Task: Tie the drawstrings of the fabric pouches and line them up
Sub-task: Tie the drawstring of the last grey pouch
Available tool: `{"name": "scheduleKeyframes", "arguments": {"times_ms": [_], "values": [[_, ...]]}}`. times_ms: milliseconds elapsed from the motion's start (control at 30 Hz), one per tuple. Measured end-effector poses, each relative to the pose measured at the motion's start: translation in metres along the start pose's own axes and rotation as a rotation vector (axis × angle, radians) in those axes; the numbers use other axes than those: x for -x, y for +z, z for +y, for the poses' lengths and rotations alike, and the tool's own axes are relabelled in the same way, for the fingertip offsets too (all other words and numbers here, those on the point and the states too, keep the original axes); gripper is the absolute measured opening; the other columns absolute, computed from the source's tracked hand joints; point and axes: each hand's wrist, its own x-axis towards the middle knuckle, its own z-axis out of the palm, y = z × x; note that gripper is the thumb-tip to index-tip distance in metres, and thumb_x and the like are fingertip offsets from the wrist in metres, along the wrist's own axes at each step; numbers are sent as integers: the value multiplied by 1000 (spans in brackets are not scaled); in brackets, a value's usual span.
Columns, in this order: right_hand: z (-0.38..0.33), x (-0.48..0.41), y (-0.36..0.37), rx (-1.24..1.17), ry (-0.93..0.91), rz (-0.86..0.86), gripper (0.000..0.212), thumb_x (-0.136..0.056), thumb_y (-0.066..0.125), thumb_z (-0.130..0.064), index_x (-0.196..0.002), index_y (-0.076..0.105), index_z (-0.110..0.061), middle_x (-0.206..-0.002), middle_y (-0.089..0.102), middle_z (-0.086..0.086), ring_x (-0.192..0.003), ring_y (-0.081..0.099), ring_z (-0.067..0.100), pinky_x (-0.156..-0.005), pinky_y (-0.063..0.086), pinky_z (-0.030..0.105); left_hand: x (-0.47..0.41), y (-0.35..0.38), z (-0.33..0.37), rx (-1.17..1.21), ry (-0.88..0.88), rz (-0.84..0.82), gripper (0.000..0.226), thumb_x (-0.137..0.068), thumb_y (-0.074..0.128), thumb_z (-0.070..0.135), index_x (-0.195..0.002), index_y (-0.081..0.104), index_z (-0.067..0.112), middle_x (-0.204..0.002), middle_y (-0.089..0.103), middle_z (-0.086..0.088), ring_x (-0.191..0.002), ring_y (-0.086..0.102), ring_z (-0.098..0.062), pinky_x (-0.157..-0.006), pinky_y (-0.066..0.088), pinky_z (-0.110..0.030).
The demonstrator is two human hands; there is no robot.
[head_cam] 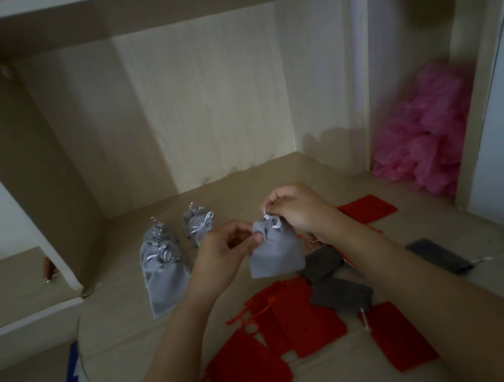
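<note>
both hands (258, 222) on grey pouch (275, 254) drawstring (272, 220)

Dim, bluish-grey light. The cupboard's back panel (207, 99) catches the most brightness; the board overhead (119, 11) sits in shadow. Edges bow outward; the pink heap (425, 132) is blurred.

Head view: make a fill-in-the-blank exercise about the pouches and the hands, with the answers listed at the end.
The left hand and right hand together hold one light ____ pouch. The right hand pinches its white ____. The tied pouches stand to the held pouch's ____. The flat pouches nearest the person are ____.
Answers: grey; drawstring; left; red.
</note>
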Motion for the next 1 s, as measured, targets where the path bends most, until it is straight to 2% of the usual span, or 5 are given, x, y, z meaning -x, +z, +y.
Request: {"name": "scheduleKeyframes", "arguments": {"times_ms": [233,333,433,567,1000], "values": [[1,0,2,-86,65,-115,19,-85,62,-3,-72,64,-16,-71,64,0,-70,61,12,-69,53,24,-2,-18,-3,-225,-84,106,14,-81,66,1,-72,67,11,-60,62,3,-48,52,2,-52,40,-14],[11,-2,1,336,58,-107,11,-87,59,-13,-85,69,-11,-93,70,8,-93,63,25,-85,50,34,-13,-40,-19,-439,-188,237,9,-83,67,9,-74,69,13,-62,61,0,-62,59,-14,-59,42,-24],[22,3,0,704,108,-176,26,-91,51,-19,-104,65,-1,-109,65,14,-103,59,30,-78,45,33,-22,-52,-25,-581,-280,239,12,-86,62,10,-75,67,8,-57,54,1,-59,53,-16,-46,33,-11],[31,5,2,854,224,-316,16,-92,50,-18,-90,60,-5,-91,56,9,-87,56,25,-66,41,30,-34,-59,-31,-685,-351,242,10,-84,61,7,-78,69,4,-58,53,-4,-51,43,-7,-40,32,-11],[36,4,-1,856,184,-334,18,-91,50,-17,-88,62,-3,-90,60,13,-82,58,27,-65,43,32,-34,-46,-28,-963,-404,161,24,-81,66,15,-101,65,2,-99,67,-14,-97,64,-29,-82,51,-34]]}}
